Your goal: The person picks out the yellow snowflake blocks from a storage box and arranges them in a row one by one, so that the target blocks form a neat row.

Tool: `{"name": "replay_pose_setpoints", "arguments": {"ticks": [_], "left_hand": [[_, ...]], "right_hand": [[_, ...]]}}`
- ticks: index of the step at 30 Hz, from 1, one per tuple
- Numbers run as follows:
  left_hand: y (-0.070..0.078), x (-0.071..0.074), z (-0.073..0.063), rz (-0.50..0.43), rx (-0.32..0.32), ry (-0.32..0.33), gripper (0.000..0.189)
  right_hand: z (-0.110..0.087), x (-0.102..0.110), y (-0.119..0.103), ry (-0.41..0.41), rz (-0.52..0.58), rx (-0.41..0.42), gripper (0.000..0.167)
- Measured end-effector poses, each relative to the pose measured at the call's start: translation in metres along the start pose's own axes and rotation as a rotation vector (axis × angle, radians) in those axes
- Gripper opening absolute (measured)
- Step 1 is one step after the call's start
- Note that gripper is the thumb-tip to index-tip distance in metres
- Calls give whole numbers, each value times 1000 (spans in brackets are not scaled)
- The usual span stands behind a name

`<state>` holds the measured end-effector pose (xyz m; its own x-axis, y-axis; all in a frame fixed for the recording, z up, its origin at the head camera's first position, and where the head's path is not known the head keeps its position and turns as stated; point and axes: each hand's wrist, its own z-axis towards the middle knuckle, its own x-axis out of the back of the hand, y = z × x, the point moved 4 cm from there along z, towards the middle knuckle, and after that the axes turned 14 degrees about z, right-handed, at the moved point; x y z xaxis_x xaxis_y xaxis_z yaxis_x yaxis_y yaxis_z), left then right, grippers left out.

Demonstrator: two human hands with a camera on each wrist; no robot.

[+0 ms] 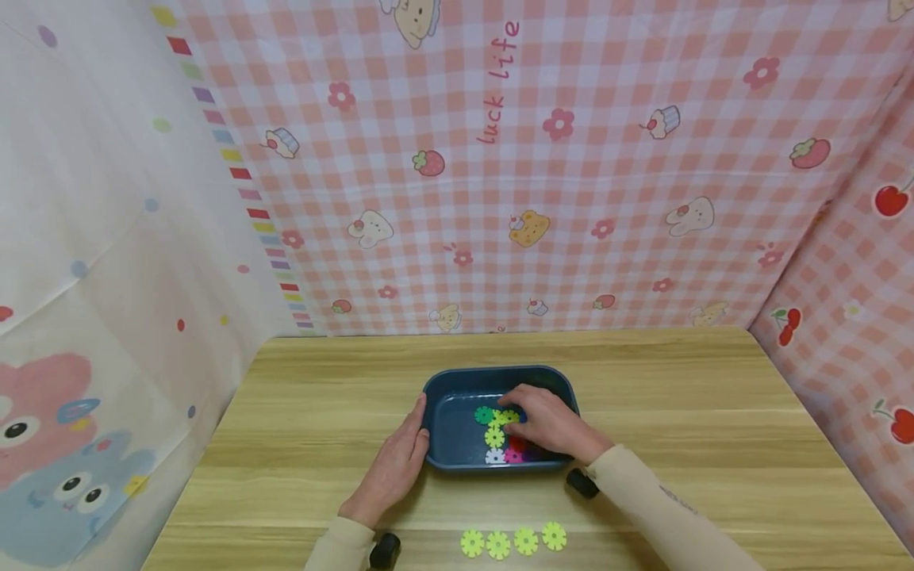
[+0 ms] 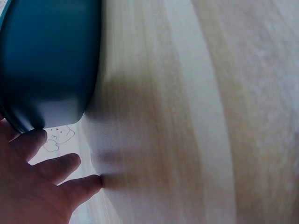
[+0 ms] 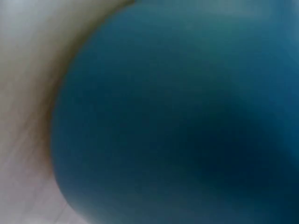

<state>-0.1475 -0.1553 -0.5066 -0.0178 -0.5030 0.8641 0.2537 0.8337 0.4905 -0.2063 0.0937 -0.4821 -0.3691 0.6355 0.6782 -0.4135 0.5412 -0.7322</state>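
A dark blue rectangular tray point(image 1: 457, 466) stands on the wooden table, with small notched plastic discs in its middle and right part. Among them are a green disc point(image 1: 484, 415), a yellow disc point(image 1: 494, 437), a white disc point(image 1: 495, 456) and a pink disc point(image 1: 513, 456). My left hand point(image 1: 394, 468) rests against the tray's left side; its fingers are spread in the left wrist view. My right hand point(image 1: 550, 422) reaches in over the right side, thumb and forefinger apart above yellow discs. It hides some discs. Only the tray's blurred outer wall point(image 3: 154, 112) fills the right wrist view.
Several yellow notched discs point(image 1: 498, 545) lie in a row on the table point(image 1: 314, 412) in front of the tray. A pink checked cloth point(image 1: 593, 174) hangs behind the table, with a white printed cloth point(image 1: 128, 262) on the left.
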Motion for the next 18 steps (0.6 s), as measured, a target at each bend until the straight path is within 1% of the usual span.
{"name": "replay_pose_setpoints", "arguments": {"ticks": [7,13,18], "left_hand": [[0,0,1,-2,8,-8,56],[0,0,0,-3,7,-9,56],[0,0,1,3,6,-5,56]], "right_hand": [[6,-1,6,-23,-32,-18,36],[9,-3,9,-48,-23,-55,37],[11,-5,9,-62,-18,-54,36]]}}
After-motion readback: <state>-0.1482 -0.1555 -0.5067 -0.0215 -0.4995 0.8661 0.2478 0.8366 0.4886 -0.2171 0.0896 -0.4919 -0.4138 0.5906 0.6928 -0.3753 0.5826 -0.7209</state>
